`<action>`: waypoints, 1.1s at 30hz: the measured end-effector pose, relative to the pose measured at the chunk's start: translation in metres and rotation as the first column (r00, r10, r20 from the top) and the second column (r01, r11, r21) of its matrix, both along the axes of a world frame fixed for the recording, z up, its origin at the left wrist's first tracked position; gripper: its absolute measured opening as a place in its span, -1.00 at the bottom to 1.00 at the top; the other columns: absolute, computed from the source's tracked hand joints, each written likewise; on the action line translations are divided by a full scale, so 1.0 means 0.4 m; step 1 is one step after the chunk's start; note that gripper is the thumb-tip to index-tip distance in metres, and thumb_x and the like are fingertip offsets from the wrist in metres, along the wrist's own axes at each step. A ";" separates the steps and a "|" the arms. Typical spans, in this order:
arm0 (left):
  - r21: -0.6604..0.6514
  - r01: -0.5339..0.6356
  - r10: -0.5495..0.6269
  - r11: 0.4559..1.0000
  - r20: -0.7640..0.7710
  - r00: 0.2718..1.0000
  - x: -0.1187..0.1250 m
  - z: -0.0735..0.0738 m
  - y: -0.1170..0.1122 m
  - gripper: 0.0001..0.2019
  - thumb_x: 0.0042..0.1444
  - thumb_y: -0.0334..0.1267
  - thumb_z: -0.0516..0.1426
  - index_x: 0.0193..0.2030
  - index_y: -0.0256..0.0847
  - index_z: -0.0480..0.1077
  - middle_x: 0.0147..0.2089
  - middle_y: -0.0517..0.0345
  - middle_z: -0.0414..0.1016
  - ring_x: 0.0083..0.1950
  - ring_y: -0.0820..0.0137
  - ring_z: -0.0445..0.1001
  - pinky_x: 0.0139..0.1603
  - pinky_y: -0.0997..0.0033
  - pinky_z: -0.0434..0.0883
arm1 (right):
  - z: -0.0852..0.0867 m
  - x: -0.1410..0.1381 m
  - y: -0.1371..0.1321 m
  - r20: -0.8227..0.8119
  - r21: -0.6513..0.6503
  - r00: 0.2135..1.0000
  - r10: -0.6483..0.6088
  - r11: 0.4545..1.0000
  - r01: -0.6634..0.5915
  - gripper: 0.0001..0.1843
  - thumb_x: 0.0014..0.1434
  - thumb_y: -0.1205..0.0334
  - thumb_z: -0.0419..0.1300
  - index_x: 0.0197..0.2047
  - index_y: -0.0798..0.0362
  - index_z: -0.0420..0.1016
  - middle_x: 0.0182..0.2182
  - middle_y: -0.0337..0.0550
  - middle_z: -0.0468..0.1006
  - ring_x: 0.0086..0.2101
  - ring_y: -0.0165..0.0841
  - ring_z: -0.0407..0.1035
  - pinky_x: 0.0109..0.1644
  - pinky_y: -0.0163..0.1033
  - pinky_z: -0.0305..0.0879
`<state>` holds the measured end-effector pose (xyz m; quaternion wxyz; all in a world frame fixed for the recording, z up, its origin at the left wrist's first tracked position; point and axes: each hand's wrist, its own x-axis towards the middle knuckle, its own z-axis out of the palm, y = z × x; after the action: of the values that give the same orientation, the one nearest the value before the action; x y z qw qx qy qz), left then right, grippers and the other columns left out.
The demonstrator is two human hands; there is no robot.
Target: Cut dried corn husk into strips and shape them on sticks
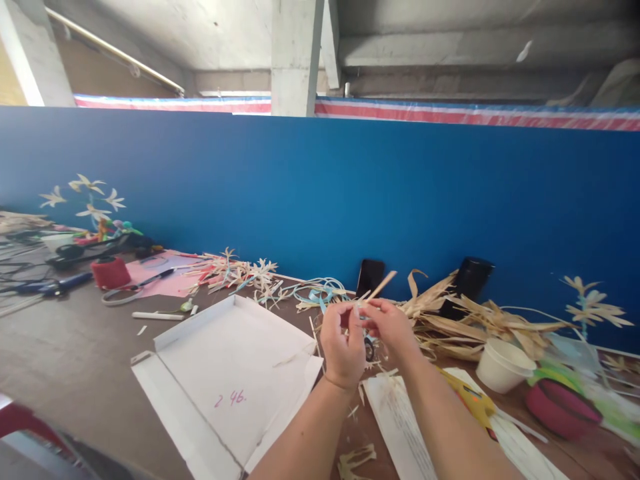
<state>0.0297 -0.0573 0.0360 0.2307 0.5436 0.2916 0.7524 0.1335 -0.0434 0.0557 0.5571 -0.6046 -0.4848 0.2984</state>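
My left hand (341, 343) and my right hand (387, 325) are raised together over the brown table (75, 360). Both pinch a thin tan strip of dried leaf (380, 287) that sticks up and to the right from the fingertips. The fingers of both hands are closed around its lower end. Below the hands, scraps of the same leaf (356, 459) lie on the table. A pile of dried leaves (465, 320) lies just right of my hands.
An opened flat white box (225, 373) marked "2 46." lies left of my hands. A white cup (501, 364), a yellow tool (467, 397) and a red ball-shaped object (560, 407) sit right. A blue wall (320, 193) backs the table. Scissors (137, 285), a red spool (110, 272) and paper flowers (87, 197) lie far left.
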 end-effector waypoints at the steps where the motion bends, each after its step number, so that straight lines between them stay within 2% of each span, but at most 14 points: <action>1: -0.011 0.003 -0.003 1.000 0.011 1.000 0.001 0.000 0.000 -0.85 0.18 -0.23 0.02 -0.21 -0.23 0.34 -0.25 0.06 0.39 -0.23 0.42 0.38 -0.17 0.44 0.33 | 0.008 0.018 -0.012 -0.059 0.014 0.998 -0.036 0.999 0.037 -0.68 0.02 0.07 0.16 -0.20 0.09 0.37 -0.43 -0.09 0.58 -0.52 -0.34 0.45 -0.58 -0.36 0.26; 6: -0.140 0.052 -0.048 0.989 0.032 0.998 0.011 -0.010 0.010 -0.81 0.17 -0.18 0.02 -0.22 -0.25 0.34 -0.28 0.07 0.40 -0.27 0.44 0.38 -0.20 0.46 0.33 | 0.025 0.099 -0.129 -0.211 0.037 0.959 -0.187 0.979 0.199 -0.72 0.00 0.14 0.17 -0.20 0.06 0.35 -0.43 -0.10 0.59 -0.62 -0.45 0.38 -0.67 -0.46 0.14; 10: -0.289 0.171 -0.168 0.942 0.036 0.985 0.028 -0.035 0.023 -0.79 0.13 -0.14 0.05 -0.26 -0.26 0.35 -0.36 0.12 0.41 -0.35 0.47 0.37 -0.28 0.49 0.32 | 0.022 0.121 -0.217 -0.187 0.113 0.927 -0.326 0.930 0.350 -0.68 -0.05 0.11 0.24 -0.20 0.07 0.45 -0.30 -0.07 0.59 -0.55 -0.40 0.43 -0.63 -0.42 0.25; 12: -0.382 0.241 -0.243 0.892 0.046 0.969 0.036 -0.049 0.028 -0.79 0.11 -0.14 0.06 -0.27 -0.26 0.35 -0.39 0.15 0.41 -0.38 0.49 0.36 -0.32 0.50 0.32 | 0.012 0.125 -0.238 -0.200 0.127 0.934 -0.295 0.938 0.323 -0.69 -0.05 0.12 0.26 -0.21 0.06 0.48 -0.22 -0.05 0.58 -0.44 -0.36 0.47 -0.54 -0.39 0.34; 14: -0.483 0.295 -0.308 0.824 0.054 0.950 0.044 -0.060 0.031 -0.80 0.07 -0.15 0.08 -0.29 -0.26 0.37 -0.42 0.17 0.41 -0.43 0.51 0.35 -0.40 0.53 0.29 | -0.002 0.133 -0.247 -0.303 0.135 0.933 -0.195 0.960 0.245 -0.73 -0.03 0.19 0.23 -0.20 0.05 0.49 -0.24 -0.07 0.58 -0.33 -0.34 0.48 -0.40 -0.36 0.40; 17: -0.615 0.365 -0.408 0.699 0.077 0.910 0.052 -0.071 0.034 -0.84 0.01 -0.21 0.10 -0.35 -0.27 0.38 -0.45 0.19 0.42 -0.52 0.55 0.29 -0.54 0.58 0.22 | -0.025 0.151 -0.250 -0.476 0.146 0.879 -0.001 0.986 0.080 -0.70 -0.02 0.27 0.19 -0.15 0.07 0.49 -0.25 -0.05 0.58 -0.23 -0.30 0.46 -0.19 -0.27 0.41; 19: -0.674 0.409 -0.466 0.616 0.107 0.878 0.056 -0.077 0.036 -0.85 -0.03 -0.23 0.11 -0.39 -0.28 0.39 -0.46 0.18 0.42 -0.56 0.58 0.25 -0.60 0.59 0.18 | -0.037 0.160 -0.251 -0.544 0.134 0.836 0.075 0.991 -0.002 -0.68 0.01 0.22 0.17 -0.12 0.09 0.49 -0.18 0.00 0.55 -0.20 -0.27 0.45 -0.16 -0.21 0.41; 21: -0.705 0.448 -0.508 0.550 0.143 0.849 0.060 -0.086 0.037 -0.83 -0.06 -0.21 0.14 -0.42 -0.30 0.40 -0.47 0.17 0.42 -0.58 0.60 0.22 -0.61 0.61 0.17 | -0.048 0.163 -0.251 -0.565 0.100 0.823 0.061 0.995 -0.005 -0.70 0.04 0.16 0.18 -0.14 0.08 0.49 -0.17 -0.01 0.54 -0.25 -0.30 0.44 -0.24 -0.24 0.42; 24: -0.718 0.509 -0.551 0.475 0.209 0.808 0.067 -0.097 0.034 -0.78 -0.11 -0.16 0.17 -0.42 -0.31 0.42 -0.45 0.15 0.43 -0.59 0.63 0.20 -0.61 0.62 0.15 | -0.068 0.156 -0.249 -0.516 0.099 0.856 -0.034 0.990 0.099 -0.72 -0.06 0.20 0.32 -0.22 0.00 0.44 -0.24 -0.16 0.55 -0.41 -0.44 0.40 -0.40 -0.37 0.38; 27: -0.725 0.569 -0.568 0.388 0.297 0.767 0.074 -0.101 0.025 -0.71 -0.16 -0.10 0.22 -0.40 -0.33 0.44 -0.43 0.13 0.45 -0.57 0.64 0.19 -0.60 0.64 0.12 | -0.091 0.139 -0.248 -0.477 0.110 0.879 -0.019 0.991 0.082 -0.66 -0.06 0.16 0.33 -0.20 -0.04 0.37 -0.24 -0.20 0.55 -0.39 -0.42 0.40 -0.41 -0.37 0.35; 29: -0.708 0.606 -0.592 0.363 0.327 0.736 0.077 -0.098 0.017 -0.69 -0.18 -0.09 0.23 -0.39 -0.33 0.45 -0.43 0.13 0.44 -0.55 0.64 0.21 -0.58 0.64 0.12 | -0.103 0.128 -0.248 -0.399 0.078 0.917 -0.015 0.996 0.050 -0.66 0.00 0.11 0.29 -0.16 -0.04 0.34 -0.22 -0.18 0.55 -0.38 -0.40 0.40 -0.43 -0.37 0.33; 33: -0.682 0.630 -0.638 0.371 0.305 0.707 0.077 -0.084 0.004 -0.68 -0.17 -0.08 0.24 -0.36 -0.32 0.47 -0.36 0.09 0.47 -0.49 0.61 0.27 -0.53 0.62 0.16 | -0.115 0.116 -0.246 -0.313 -0.019 0.949 -0.045 0.999 0.041 -0.62 0.03 0.01 0.23 -0.13 -0.01 0.30 -0.26 -0.17 0.56 -0.51 -0.44 0.34 -0.55 -0.36 0.23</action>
<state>0.0606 -0.0556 0.0023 0.7004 0.4711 0.3426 0.4124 0.1800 -0.1418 0.0096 0.6294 -0.5635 -0.3752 0.3815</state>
